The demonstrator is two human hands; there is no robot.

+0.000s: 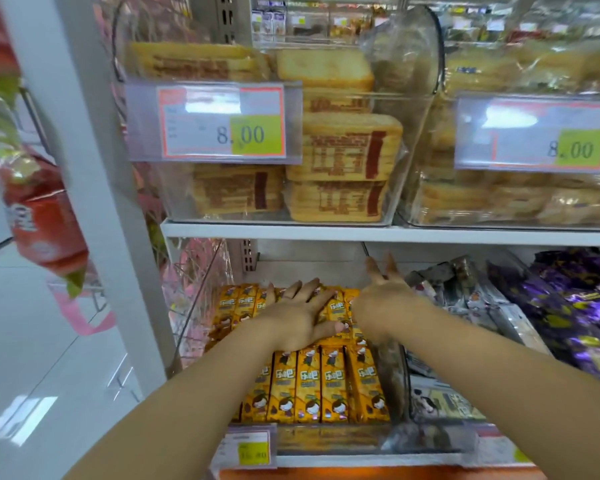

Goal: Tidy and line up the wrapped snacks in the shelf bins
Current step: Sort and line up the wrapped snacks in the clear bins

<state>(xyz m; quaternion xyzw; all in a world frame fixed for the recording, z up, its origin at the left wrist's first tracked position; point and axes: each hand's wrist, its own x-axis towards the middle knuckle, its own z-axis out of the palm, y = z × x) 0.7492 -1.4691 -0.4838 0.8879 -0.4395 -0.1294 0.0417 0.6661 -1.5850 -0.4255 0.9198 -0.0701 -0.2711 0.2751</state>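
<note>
While the left hand (298, 320) presses flat, yellow snacks (309, 386) lie under it.

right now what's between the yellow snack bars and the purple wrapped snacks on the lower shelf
Silver-grey wrapped snacks fill the stretch between the yellow snack bars and the purple wrapped snacks; the head view shows it.

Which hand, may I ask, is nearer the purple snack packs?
Right. The right hand is at the right edge of the yellow bars, left of the purple packs; the left hand lies flat on those bars, farther left.
</note>
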